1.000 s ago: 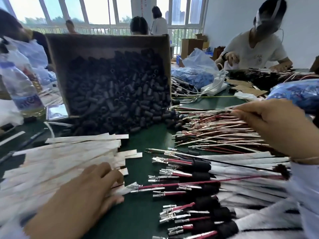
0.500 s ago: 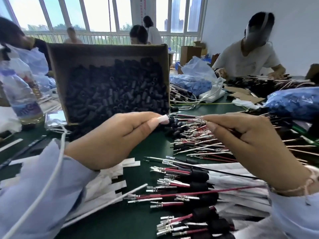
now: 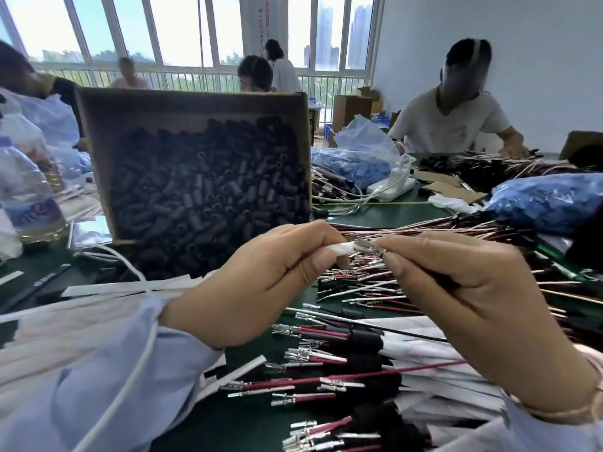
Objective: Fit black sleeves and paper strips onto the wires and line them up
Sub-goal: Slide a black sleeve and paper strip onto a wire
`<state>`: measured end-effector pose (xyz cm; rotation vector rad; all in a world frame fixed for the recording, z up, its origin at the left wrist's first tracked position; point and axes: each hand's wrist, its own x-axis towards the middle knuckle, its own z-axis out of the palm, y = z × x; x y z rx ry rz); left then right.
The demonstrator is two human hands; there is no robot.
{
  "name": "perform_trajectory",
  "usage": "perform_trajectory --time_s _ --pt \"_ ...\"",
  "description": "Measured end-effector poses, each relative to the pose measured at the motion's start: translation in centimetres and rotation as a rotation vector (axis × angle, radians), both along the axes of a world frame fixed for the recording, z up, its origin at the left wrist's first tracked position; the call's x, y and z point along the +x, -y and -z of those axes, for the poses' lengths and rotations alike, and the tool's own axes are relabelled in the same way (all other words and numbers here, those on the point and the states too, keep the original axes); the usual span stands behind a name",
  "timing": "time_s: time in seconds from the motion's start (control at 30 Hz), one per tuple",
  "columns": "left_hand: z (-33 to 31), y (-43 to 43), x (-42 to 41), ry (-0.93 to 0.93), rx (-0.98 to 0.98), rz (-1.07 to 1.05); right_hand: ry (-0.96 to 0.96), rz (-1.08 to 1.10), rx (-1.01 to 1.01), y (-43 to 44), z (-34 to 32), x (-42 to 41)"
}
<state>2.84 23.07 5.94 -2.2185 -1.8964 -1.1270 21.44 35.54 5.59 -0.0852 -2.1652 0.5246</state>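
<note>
My left hand (image 3: 261, 282) pinches the end of a white paper strip (image 3: 342, 247) at chest height. My right hand (image 3: 466, 308) pinches wires whose metal terminals (image 3: 367, 246) meet the strip's end. Behind stands a tilted cardboard box of black sleeves (image 3: 208, 197). Loose wires (image 3: 375, 282) lie in a heap under my hands. Finished wires with black sleeves and paper strips (image 3: 359, 357) lie in a row at the near right. A stack of paper strips (image 3: 98, 308) lies at the left.
A water bottle (image 3: 26, 197) stands at the far left. Blue plastic bags (image 3: 355, 164) of parts and a white power strip (image 3: 388, 187) sit beyond the wires. Another blue bag (image 3: 548, 200) lies at right. A person (image 3: 456, 115) works across the green table (image 3: 391, 213).
My left hand rose from the strip stack with a strip and came to the middle. My right hand lifted wires from the heap, and the terminals now meet the strip's end.
</note>
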Motion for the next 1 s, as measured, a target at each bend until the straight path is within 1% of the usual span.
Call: perform_trajectory --time_s 0.17,0.2,0.27,0.33,0.37,0.47,0.53,0.6,0.7,0.8,0.83,0.9,1.0 --pt "-0.1 0.0 0.0 0.03 0.009 -0.017 0.031 0.018 0.028 -0.1 0.1 0.0" --pt "-0.1 0.1 0.1 0.009 0.004 -0.03 0.046 0.025 0.035 -0.1 0.2 -0.1" --pt "-0.4 0.4 0.1 -0.105 0.0 -0.076 0.079 0.02 0.019 -0.3 0.3 -0.2" --pt "-0.8 0.7 0.2 -0.24 0.008 -0.119 0.115 -0.026 -0.031 -0.6 0.4 -0.3" --pt "-1.0 0.8 0.2 -0.275 0.011 -0.124 0.136 -0.072 -0.073 -0.7 0.4 -0.3" --pt "-1.3 1.0 0.3 -0.267 0.005 -0.079 0.173 -0.213 -0.218 -0.9 -0.1 -0.2" --pt "-1.2 0.9 0.3 -0.275 0.016 -0.068 0.181 -0.259 -0.29 -1.1 -0.4 -0.2" --pt "-1.1 0.7 0.4 -0.274 0.023 -0.066 0.178 -0.284 -0.321 -1.3 -0.4 -0.3" --pt "-0.8 0.5 0.5 -0.241 0.048 -0.069 0.15 -0.257 -0.256 -1.2 0.0 -0.5" --pt "-0.5 0.4 0.4 -0.204 0.066 -0.095 0.14 -0.121 -0.065 -1.0 0.6 -0.8" --pt "-0.4 0.3 0.4 -0.196 0.066 -0.102 0.134 -0.087 -0.029 -0.9 0.7 -0.8" --pt "-0.2 0.3 0.4 -0.188 0.068 -0.111 0.114 -0.055 0.003 -0.8 0.8 -0.9" --pt "-0.4 0.3 0.5 -0.176 0.083 -0.115 0.091 -0.048 -0.009 -0.6 0.8 -1.1"
